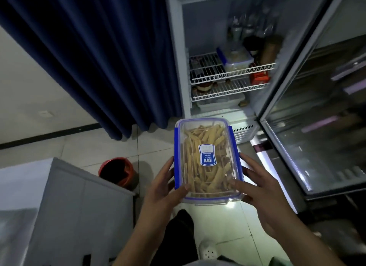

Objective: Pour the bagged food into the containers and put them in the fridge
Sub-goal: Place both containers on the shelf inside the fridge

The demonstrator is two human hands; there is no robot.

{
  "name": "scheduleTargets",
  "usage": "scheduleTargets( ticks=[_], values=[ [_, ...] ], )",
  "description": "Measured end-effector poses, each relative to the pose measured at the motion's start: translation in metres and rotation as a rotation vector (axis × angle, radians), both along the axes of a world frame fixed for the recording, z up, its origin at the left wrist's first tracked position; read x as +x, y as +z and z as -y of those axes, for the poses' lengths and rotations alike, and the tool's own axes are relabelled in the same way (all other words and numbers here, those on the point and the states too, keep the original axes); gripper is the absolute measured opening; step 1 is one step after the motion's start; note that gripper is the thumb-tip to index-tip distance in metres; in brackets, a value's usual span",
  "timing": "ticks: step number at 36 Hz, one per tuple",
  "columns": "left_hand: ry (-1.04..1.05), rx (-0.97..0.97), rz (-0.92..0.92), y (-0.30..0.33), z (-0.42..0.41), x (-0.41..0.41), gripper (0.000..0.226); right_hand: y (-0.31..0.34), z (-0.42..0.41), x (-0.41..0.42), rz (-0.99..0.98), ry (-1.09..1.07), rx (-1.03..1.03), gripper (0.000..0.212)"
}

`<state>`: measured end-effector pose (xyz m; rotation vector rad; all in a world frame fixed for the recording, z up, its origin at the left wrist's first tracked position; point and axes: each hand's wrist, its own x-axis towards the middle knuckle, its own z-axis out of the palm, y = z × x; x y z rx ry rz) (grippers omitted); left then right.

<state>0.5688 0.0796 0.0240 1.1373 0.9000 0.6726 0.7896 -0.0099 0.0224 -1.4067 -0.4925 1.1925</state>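
A clear rectangular container [208, 139] with blue clips and a lid holds yellow strips of food. My left hand [164, 188] grips its left side and near corner, and my right hand [259, 188] grips its right side. I hold it level over the floor in front of the open fridge [178, 47]. On the fridge's upper wire shelf [233, 71] sits a second lidded container [235, 58] with blue trim.
The fridge's glass door [316, 107] stands open on the right. Bottles and jars fill the back of the upper shelf; a lower wire shelf [227, 91] holds small items. A dark blue curtain [99, 57] hangs left, a red bin [116, 171] and a white cabinet [49, 206] below.
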Motion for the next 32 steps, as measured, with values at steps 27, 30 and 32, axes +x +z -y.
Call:
scheduleTargets(
  ticks=[27,30,32],
  values=[
    [-0.097,-0.047,-0.079,-0.031,-0.296,0.189,0.062,-0.022,-0.296,0.181,-0.077,-0.125,-0.191,0.058],
    [-0.051,-0.026,-0.129,-0.036,-0.312,0.214,0.059,-0.030,-0.326,0.205,-0.095,-0.086,-0.191,0.060],
    [0.001,-0.027,-0.169,-0.040,-0.319,0.231,0.057,-0.037,-0.343,0.221,-0.108,-0.061,-0.205,0.060]
  ],
)
